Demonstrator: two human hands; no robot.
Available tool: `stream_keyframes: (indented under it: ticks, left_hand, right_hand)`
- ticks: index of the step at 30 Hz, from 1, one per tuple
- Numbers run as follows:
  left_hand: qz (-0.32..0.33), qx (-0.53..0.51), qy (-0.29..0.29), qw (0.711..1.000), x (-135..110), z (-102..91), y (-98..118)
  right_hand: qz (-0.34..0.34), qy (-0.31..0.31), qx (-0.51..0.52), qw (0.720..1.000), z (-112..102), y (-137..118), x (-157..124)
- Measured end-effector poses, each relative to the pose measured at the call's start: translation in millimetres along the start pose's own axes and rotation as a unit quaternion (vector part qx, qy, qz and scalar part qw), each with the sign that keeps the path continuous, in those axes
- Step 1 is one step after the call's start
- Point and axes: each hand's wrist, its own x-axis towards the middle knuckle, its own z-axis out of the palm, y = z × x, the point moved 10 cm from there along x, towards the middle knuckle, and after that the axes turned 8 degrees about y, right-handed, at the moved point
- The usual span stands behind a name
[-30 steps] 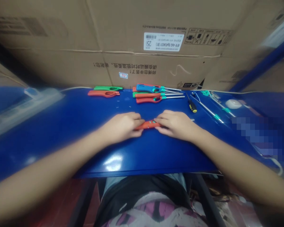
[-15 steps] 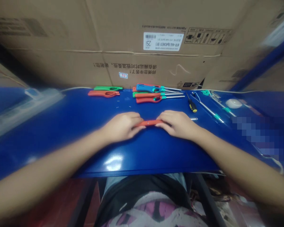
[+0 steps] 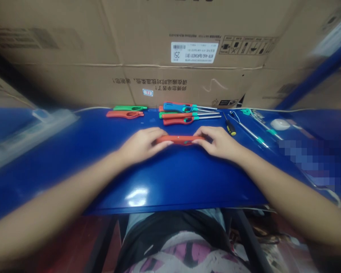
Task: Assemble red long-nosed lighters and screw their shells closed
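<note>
Between my two hands lies a red long-necked lighter (image 3: 180, 140), held level just above the blue table. My left hand (image 3: 146, 143) pinches its left end between thumb and fingers. Closed on the right end is my right hand (image 3: 216, 142), which hides that end, so I cannot see a metal tube there. A little green shows in the trigger opening near my right thumb. Behind the hands rests a pile of lighters (image 3: 177, 113) in red, green and blue with metal tubes. To its left lie a green lighter body (image 3: 127, 108) and a red lighter body (image 3: 123, 114).
Right of the pile are a black-and-yellow screwdriver (image 3: 231, 128), loose metal tubes (image 3: 251, 131) with green parts and a white round object (image 3: 280, 124). A cardboard sheet (image 3: 88, 83) stands behind the table (image 3: 170, 178). A blurred power strip (image 3: 34, 136) lies left.
Both hands have shifted slightly away from me with the red lighter. They are further apart on it, so more of its body shows. A metal tip beside my right hand is no longer visible.
</note>
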Motion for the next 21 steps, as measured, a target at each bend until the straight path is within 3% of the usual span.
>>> stream_keyframes:
  ticks: [6,10,15,18,21]
  left_hand:
    - [0.067,0.001,0.03,0.997,0,-10.7,15]
    - [0.053,0.001,0.039,0.998,1,-12.0,12]
    - [0.007,-0.001,-0.024,1.0,-2,4.5,3]
    - [0.036,0.017,-0.072,0.997,-6,15.8,9]
    - [0.065,0.046,-0.079,0.994,-8,18.1,15]
  right_hand:
    - [-0.03,0.016,-0.033,0.999,-5,-6,-1]
    - [-0.023,0.008,-0.057,0.998,-4,-9,-1]
    - [0.041,-0.061,-0.114,0.991,10,-1,-4]
    - [0.095,-0.116,-0.09,0.985,22,7,-9]
    - [0.107,-0.145,-0.056,0.982,29,8,-11]
